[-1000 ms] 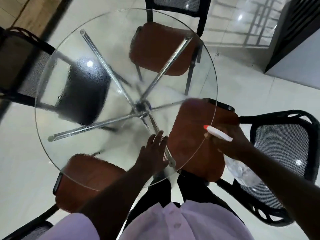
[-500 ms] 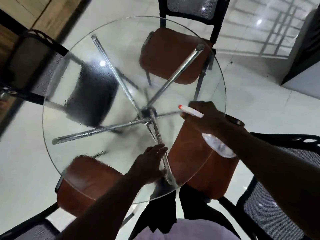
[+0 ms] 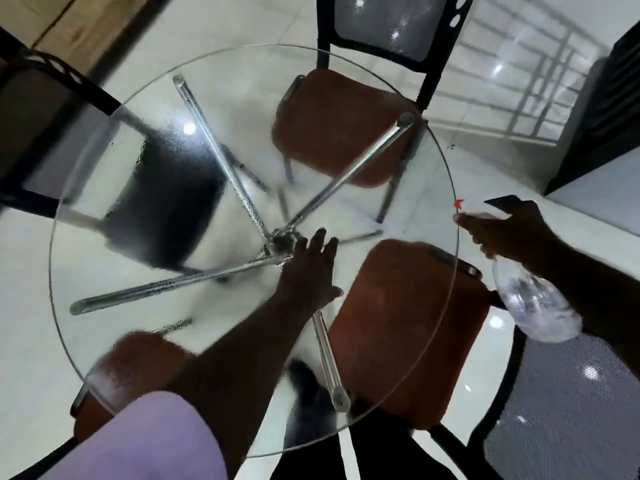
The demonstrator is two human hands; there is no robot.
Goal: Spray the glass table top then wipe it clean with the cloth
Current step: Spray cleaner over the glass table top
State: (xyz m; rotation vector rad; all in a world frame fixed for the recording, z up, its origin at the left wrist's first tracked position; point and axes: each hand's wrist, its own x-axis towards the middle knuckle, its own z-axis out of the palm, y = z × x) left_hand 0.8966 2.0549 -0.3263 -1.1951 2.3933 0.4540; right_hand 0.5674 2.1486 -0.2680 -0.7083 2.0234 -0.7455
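Observation:
A round glass table top (image 3: 408, 209) on crossed chrome legs fills the view. Droplets and wet film cover its left and middle parts. My left hand (image 3: 308, 271) lies near the table's centre, fingers straight and spread, and seems to rest flat on the glass. My right hand (image 3: 509, 233) grips a clear spray bottle (image 3: 533, 303) with a white head and red nozzle, held at the table's right edge, nozzle pointing left over the glass. No cloth is in view.
Chairs ring the table: brown seats at the far side (image 3: 339, 126), near right (image 3: 408, 327) and near left (image 3: 131, 365), a black seat (image 3: 166, 202) at the left, a black mesh chair (image 3: 568, 417) at the right. White tiled floor lies around.
My right hand has drawn the spray bottle from over the glass back to the right edge. My left hand has slid from near the front rim toward the centre.

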